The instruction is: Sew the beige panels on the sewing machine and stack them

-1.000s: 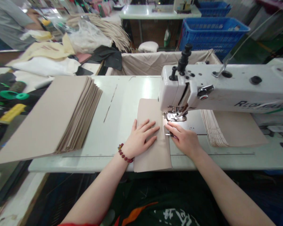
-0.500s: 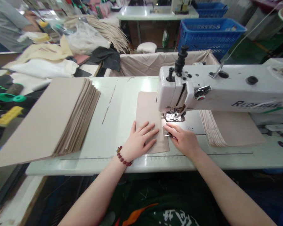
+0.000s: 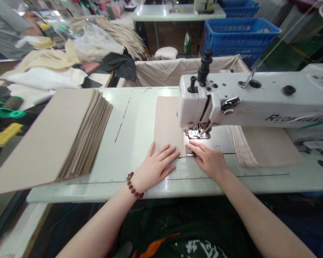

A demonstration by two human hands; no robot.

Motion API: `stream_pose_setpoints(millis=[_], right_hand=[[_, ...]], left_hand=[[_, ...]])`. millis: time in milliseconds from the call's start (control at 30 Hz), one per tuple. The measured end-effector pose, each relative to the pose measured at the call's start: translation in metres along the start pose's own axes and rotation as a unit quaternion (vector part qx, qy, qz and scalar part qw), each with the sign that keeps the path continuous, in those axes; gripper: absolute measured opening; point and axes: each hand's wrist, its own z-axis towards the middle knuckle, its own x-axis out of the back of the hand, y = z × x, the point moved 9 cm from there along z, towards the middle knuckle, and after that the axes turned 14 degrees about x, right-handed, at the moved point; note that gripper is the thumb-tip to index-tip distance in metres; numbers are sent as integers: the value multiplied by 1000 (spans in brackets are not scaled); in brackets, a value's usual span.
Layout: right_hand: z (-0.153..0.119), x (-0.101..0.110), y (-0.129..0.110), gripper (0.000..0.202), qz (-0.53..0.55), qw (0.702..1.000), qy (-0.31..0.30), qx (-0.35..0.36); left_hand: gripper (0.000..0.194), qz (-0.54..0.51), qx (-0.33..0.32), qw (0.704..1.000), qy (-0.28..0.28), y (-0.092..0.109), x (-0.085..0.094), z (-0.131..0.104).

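A beige panel (image 3: 167, 122) lies flat on the sewing table, its right edge under the presser foot (image 3: 197, 133) of a white sewing machine (image 3: 247, 96). My left hand (image 3: 160, 165), with a red bead bracelet at the wrist, lies with fingers spread on the panel's near edge and the tabletop. At the panel's near right corner, just in front of the foot, rests my right hand (image 3: 208, 156). Its fingers are closed around a small metal tool (image 3: 193, 155), mostly hidden under them, with a thin tip pointing left.
A tall stack of beige panels (image 3: 48, 136) leans at the left of the table (image 3: 129, 161). More stitched panels (image 3: 269, 147) lie right of the needle, partly behind the machine arm. Blue crates (image 3: 239, 32) and a cloth-lined bin (image 3: 161, 73) stand behind. A person's arm (image 3: 13, 18) shows far left.
The beige panel has moved away from me under the foot, its near edge now by the fingertips. My left hand has slid slightly left and nearer. My right hand has barely moved.
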Motion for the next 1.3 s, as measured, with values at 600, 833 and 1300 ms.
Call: stream_pose_setpoints(millis=[600, 833, 1300], right_hand=[[0, 3, 0, 54, 7, 1000, 17, 0], [0, 3, 1, 50, 12, 1000, 23, 3], [-1, 5, 1, 47, 18, 999, 35, -3]], left_hand=[[51, 16, 24, 999, 15, -15, 2, 45], [56, 1, 50, 998, 33, -22, -5, 53], [66, -20, 66, 997, 44, -25, -1, 52]])
